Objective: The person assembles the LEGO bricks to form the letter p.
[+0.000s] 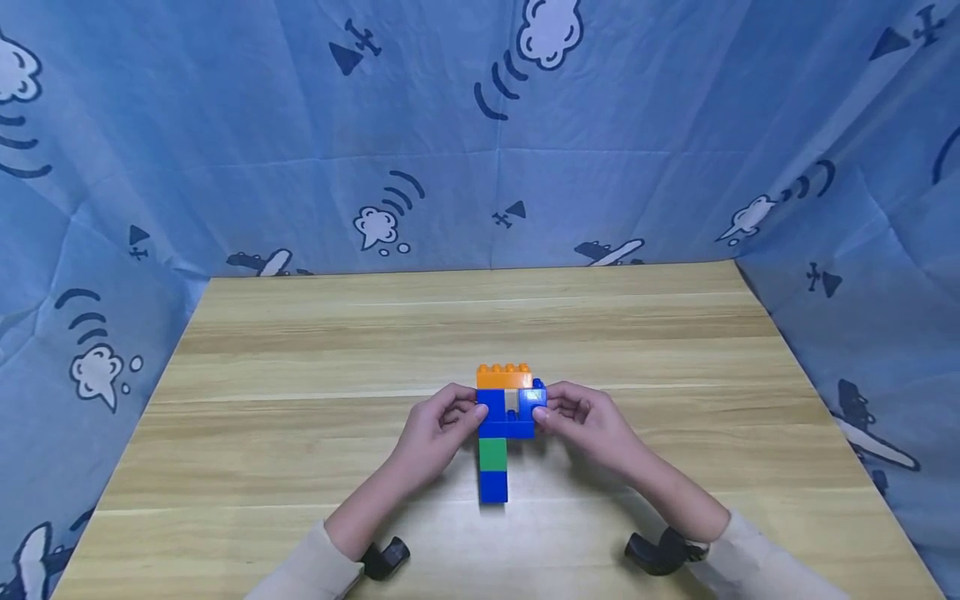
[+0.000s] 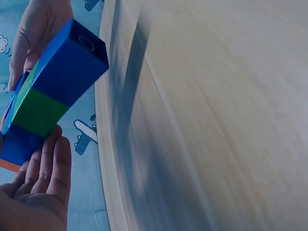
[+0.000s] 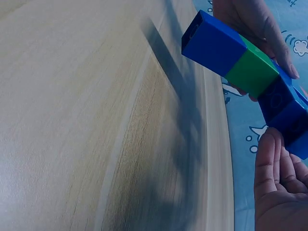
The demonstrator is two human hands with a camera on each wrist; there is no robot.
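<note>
Both hands hold one structure of joined toy building blocks up off the table. In the head view, an orange block (image 1: 504,379) with studs tops it. Below are blue blocks on the left (image 1: 491,402) and right (image 1: 529,402), above a wide blue block (image 1: 507,430). A green block (image 1: 492,455) and a blue block (image 1: 493,487) form a stem hanging from the left. My left hand (image 1: 437,429) pinches the left blue block, thumb in front. My right hand (image 1: 592,423) grips the right blue block. The stem's hollow end shows in the left wrist view.
A wood-grain table (image 1: 300,358) spreads beneath the hands, and shadows fall on it. Blue patterned cloth (image 1: 450,100) hangs behind and at both sides. Black wrist-worn devices sit near the left cuff (image 1: 386,558) and the right cuff (image 1: 660,553).
</note>
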